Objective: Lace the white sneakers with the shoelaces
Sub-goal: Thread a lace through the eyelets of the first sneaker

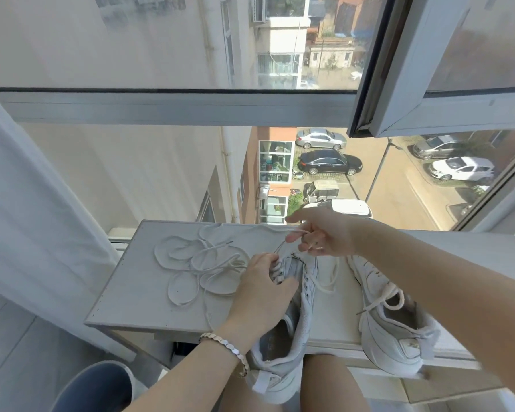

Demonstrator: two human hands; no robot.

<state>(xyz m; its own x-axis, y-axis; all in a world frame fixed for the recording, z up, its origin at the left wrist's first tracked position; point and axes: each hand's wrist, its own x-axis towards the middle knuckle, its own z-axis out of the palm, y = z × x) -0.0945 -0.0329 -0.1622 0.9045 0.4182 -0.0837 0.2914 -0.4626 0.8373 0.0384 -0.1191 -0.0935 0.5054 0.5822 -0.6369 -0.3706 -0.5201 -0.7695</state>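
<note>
Two white sneakers lie on a pale table at the window. My left hand grips the front of the left sneaker, fingers curled round its eyelet edge. Above the toe, my right hand pinches the end of a white shoelace that runs through the left sneaker's eyelets. The right sneaker lies beside it, laced, partly under my right forearm. A second loose shoelace lies in loops on the table to the left.
The window frame stands directly behind the table, with an opened sash at the upper right. A white curtain hangs on the left. A round blue and white object stands on the floor at the lower left.
</note>
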